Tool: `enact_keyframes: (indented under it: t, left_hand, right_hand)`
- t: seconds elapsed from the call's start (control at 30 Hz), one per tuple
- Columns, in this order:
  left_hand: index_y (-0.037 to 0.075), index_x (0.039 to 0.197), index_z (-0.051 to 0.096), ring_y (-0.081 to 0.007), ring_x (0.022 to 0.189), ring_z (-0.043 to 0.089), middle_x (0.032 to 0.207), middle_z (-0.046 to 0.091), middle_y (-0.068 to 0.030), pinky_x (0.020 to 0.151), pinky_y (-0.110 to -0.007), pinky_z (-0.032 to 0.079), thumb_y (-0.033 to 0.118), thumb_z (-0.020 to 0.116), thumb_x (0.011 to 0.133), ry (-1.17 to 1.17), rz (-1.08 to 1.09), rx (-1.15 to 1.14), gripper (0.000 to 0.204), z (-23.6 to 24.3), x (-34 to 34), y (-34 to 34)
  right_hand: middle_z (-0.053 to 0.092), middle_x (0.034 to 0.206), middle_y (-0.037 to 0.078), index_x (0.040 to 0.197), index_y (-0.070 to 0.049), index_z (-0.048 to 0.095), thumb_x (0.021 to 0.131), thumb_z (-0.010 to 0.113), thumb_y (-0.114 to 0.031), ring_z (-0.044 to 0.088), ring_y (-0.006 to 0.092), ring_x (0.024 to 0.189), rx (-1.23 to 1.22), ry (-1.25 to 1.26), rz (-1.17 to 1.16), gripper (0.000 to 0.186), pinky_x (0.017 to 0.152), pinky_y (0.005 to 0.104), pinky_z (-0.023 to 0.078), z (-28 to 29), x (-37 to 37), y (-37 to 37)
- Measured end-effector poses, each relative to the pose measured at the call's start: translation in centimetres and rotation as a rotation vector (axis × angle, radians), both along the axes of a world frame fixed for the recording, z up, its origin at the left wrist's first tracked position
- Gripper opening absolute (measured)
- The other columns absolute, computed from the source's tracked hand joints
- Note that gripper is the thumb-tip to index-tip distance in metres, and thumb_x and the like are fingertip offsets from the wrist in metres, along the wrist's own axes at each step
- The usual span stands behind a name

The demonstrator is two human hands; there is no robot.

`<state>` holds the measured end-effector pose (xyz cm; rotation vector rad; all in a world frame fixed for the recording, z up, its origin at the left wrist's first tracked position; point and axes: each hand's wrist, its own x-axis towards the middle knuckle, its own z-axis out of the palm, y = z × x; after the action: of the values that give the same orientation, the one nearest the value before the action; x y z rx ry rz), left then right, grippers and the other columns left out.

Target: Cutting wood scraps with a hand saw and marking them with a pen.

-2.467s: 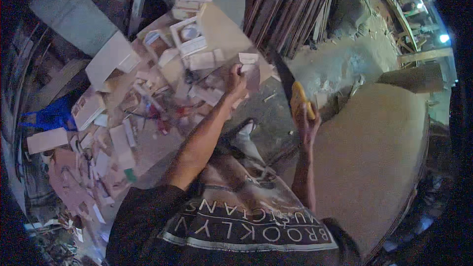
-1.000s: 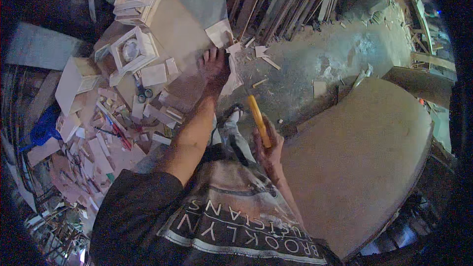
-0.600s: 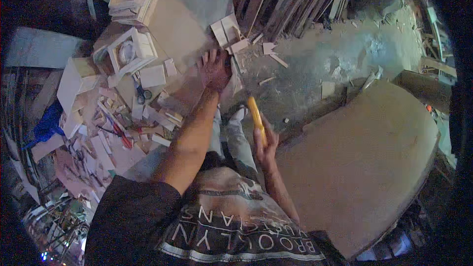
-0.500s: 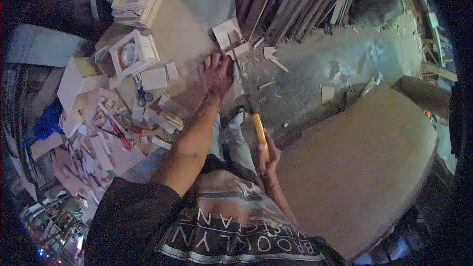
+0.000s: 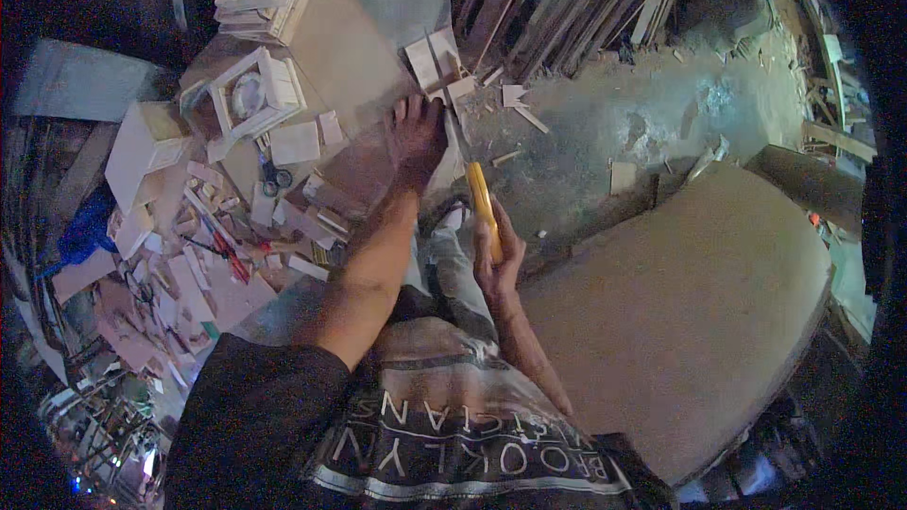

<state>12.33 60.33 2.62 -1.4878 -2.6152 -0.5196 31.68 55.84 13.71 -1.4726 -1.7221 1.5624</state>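
My right hand (image 5: pixel 501 250) is wrapped around the yellow handle of a handsaw (image 5: pixel 480 191). The saw's thin dark blade points away from me, crossing a small pale wood piece (image 5: pixel 460 87) at the table's right edge. Just left of the blade, my left hand (image 5: pixel 417 144) lies palm down with its fingers spread, pressing on wood at that edge; what is under the palm is mostly hidden. Beyond the fingers lies a pale square board (image 5: pixel 432 59), with the blade's far end over it.
Wooden box frames (image 5: pixel 253 94) stand on the table (image 5: pixel 345 47) at the left. Scissors (image 5: pixel 274 178), red-handled pliers (image 5: pixel 236 266) and many offcuts (image 5: pixel 194 288) lie nearer. A large brown board (image 5: pixel 680 321) is at the right; long planks (image 5: pixel 567 0) lean at the back.
My right hand has pushed the saw forward and slightly left, so its blade reaches farther past the table edge pieces. My left hand stays in about the same place.
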Motion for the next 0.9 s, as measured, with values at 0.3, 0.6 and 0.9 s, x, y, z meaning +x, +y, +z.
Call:
enact_keyframes:
  t: [0.3,0.6,0.9]
  left_hand:
    - [0.014,0.112,0.056,-0.0315,0.108,0.046,0.113,0.05,-0.0094,0.092,-0.048,0.037,0.016,0.055,0.081,-0.178,-0.085,-0.148,0.032,0.9,0.4,-0.5]
    - [0.013,0.098,0.059,-0.0274,0.109,0.046,0.11,0.051,-0.0041,0.086,-0.046,0.039,0.016,0.057,0.08,-0.041,-0.011,-0.004,0.019,1.0,0.0,-0.7]
    - [0.011,0.105,0.058,-0.0279,0.125,0.038,0.124,0.049,-0.0056,0.097,-0.051,0.032,0.017,0.056,0.083,-0.024,0.043,-0.003,0.023,-0.4,-0.1,-0.4]
  right_hand:
    - [0.052,0.131,0.017,0.132,0.007,0.043,0.095,0.049,-0.014,0.05,0.0165,0.116,-0.054,0.003,0.002,0.043,0.097,0.029,0.038,3.0,-0.4,1.0]
    - [0.058,0.122,0.02,0.127,0.005,0.05,0.095,0.051,-0.019,0.056,0.0258,0.113,0.083,0.008,0.07,0.041,0.098,0.0364,0.041,4.8,2.4,-1.0]
    - [0.059,0.122,0.017,0.129,0.003,0.049,0.094,0.052,-0.013,0.054,0.0185,0.111,-0.092,0.125,-0.046,0.039,0.094,0.0311,0.041,3.7,0.0,0.5]
